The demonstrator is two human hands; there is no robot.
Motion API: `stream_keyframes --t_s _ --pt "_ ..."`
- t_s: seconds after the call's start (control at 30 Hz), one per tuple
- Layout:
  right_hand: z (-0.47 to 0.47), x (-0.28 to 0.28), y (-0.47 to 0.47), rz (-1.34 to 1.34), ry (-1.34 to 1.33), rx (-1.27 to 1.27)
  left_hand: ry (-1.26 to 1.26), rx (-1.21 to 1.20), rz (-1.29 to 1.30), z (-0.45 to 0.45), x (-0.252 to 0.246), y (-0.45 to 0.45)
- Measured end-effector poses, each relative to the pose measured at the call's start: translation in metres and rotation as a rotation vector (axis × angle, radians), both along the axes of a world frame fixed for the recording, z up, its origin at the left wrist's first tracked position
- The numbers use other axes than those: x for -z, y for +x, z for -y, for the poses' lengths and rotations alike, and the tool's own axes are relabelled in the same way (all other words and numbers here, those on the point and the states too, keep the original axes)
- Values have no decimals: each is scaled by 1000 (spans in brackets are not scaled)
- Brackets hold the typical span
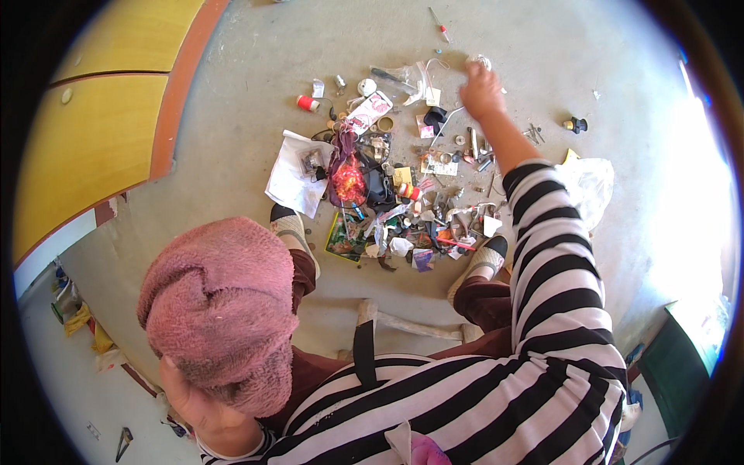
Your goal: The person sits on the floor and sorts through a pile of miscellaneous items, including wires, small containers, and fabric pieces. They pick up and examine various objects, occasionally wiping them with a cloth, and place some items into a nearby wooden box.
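My left hand (203, 407) holds up a bundled pink terry cloth (224, 314) at the lower left; most of its fingers are hidden under it. Stretched out to the far right of the pile, my right hand (483, 93) has its fingers at a ball of white string (480, 60); whether they grip it cannot be seen. Between my feet and beyond lie small odds and ends: a spool of red thread (307, 103), a white ball (367, 87), a clear plastic bag (401, 80), a white paper (296, 174), a red-and-yellow spool (410, 192) and a glowing-patterned orange bundle (349, 181).
Yellow cabinet doors (104, 122) with an orange frame stand at the left. A crumpled clear bag (588, 189) and a black fitting (576, 125) lie to the right. A screwdriver (444, 32) lies at the far side. A wooden stool (418, 326) is beneath me; a green box (668, 354) stands lower right.
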State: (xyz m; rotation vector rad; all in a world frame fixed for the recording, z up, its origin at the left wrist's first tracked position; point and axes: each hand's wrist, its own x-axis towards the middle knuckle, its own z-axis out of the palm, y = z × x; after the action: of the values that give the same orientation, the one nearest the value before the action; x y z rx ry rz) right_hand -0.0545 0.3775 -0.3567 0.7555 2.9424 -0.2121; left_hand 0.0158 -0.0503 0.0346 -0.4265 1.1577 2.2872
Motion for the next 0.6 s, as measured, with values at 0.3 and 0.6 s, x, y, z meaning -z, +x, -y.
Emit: stream_keyframes --t_s 0.3,0.6 --pt "-42 3 -12 137 -221 103 -300 -97 38 -16 2 -1" --pt "-36 -135 26 -193 -1890 328 -56 241 -15 -9 -10 14"
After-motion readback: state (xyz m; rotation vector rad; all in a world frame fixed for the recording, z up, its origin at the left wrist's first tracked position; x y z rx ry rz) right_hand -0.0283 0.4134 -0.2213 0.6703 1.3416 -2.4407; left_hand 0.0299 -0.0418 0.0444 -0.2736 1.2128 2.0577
